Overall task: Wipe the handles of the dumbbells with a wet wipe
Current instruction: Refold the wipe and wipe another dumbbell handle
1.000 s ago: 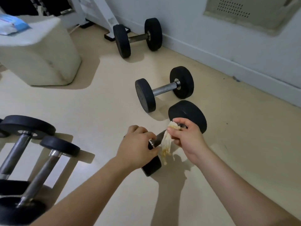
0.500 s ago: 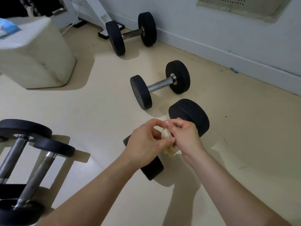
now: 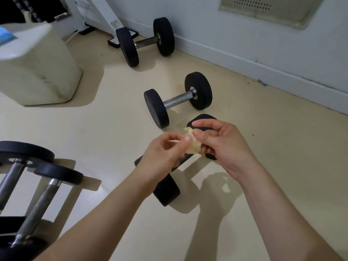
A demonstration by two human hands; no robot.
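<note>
The only holder of any kind is a blue packet (image 3: 6,37) on top of a cream padded stool (image 3: 43,76) at the far left; it is cut off by the edge of the view and its contents cannot be made out. The wet wipe (image 3: 194,145) is in the middle of the scene, held between both hands above the handle of the nearest dumbbell (image 3: 166,189), which lies on the beige floor (image 3: 113,138). The wipe is crumpled into a small bunched wad, off-white with a yellowish tinge, its ragged edges sticking out upward and downward between the fingers. The left hand (image 3: 165,153) pinches the wipe's left side between thumb and forefinger, somewhat blurred. The right hand (image 3: 222,146) grips the wipe's right side, its fingers curled over the wad and the thumb lying on top. Whether the wipe touches the handle below cannot be told, since the hands hide most of that handle; only a dark strip of it and the two black weights show. Just beyond lies a second dumbbell (image 3: 178,99) with a bare metal handle, and farther off, near the white wall (image 3: 244,44), a third dumbbell (image 3: 145,41). At the near left a pair of dumbbells (image 3: 40,202) stands tilted on end.
</note>
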